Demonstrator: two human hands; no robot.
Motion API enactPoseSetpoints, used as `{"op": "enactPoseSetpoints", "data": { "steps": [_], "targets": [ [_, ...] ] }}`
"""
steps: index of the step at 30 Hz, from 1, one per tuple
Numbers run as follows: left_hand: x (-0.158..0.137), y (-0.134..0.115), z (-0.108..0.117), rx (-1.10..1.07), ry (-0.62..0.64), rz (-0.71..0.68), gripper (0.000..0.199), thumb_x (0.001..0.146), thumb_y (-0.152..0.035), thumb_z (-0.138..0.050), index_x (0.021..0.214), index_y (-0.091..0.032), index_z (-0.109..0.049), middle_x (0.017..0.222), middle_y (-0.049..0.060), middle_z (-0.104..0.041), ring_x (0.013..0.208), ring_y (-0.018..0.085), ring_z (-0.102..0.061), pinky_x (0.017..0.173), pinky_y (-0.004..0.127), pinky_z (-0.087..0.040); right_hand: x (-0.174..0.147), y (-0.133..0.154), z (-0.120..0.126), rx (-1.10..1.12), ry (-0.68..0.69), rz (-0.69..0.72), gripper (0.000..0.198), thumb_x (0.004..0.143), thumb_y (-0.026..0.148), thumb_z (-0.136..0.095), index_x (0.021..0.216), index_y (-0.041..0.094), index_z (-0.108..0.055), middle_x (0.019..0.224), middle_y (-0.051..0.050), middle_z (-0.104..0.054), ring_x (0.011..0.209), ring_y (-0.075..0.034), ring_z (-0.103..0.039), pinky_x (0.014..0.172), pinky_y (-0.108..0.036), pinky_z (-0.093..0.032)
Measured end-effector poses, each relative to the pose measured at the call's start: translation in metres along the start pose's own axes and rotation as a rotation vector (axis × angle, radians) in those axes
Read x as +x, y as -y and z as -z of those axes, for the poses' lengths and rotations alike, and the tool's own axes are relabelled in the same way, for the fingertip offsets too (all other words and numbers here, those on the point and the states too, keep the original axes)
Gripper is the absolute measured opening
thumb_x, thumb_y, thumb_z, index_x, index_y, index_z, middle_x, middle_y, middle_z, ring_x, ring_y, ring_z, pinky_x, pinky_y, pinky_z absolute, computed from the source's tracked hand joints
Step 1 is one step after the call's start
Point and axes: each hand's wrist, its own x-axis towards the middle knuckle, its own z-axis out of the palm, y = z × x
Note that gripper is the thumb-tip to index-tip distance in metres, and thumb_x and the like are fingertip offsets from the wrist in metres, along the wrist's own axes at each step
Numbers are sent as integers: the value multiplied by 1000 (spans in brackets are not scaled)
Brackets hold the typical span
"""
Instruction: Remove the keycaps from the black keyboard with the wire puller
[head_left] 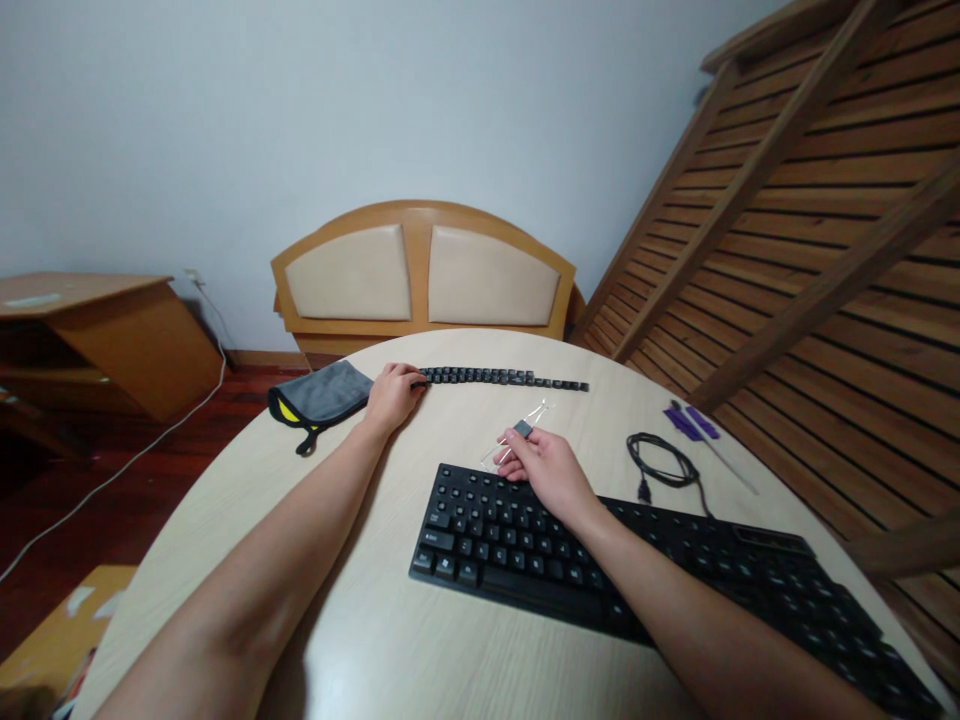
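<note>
My left hand (395, 395) rests at the left end of a line of loose black keycaps (480, 376) near the table's far side. Its fingers are closed around a keycap (420, 383), partly hidden by them. In my right hand (551, 470) is a wire keycap puller (523, 428) with a dark grey middle, pinched between thumb and fingers. That hand hovers over the upper edge of a black keyboard (517, 545), which lies slanted across the table. My right forearm hides part of the keyboard's middle.
A grey cloth with yellow lining (322, 392) lies left of my left hand. Right of the keyboard's top, its coiled cable (664, 462) sits near purple-handled brushes or tools (691, 422). The round table (382, 620) faces a wooden headboard (420, 270); slatted wood (810, 220) leans at the right.
</note>
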Motion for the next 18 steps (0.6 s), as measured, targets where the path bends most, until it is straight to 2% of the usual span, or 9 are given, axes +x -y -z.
{"op": "enactPoseSetpoints", "data": {
  "steps": [12, 18],
  "targets": [
    [1, -2, 2, -69, 3, 32, 21, 85, -21, -62, 104, -21, -72, 109, 9, -67, 106, 30, -51, 92, 41, -46, 1, -6, 1, -31, 25, 40, 31, 87, 43, -62, 83, 13, -64, 69, -6, -69, 57, -12, -66, 53, -21, -52],
    [-4, -25, 22, -210, 38, -4, 28, 89, -29, -55, 112, -16, -65, 115, 14, -62, 112, 31, -50, 99, 45, -40, -5, -3, 0, -87, 99, 173, 33, 85, 48, -61, 91, 15, -62, 72, -3, -67, 58, -12, -64, 54, -23, -52]
  ]
}}
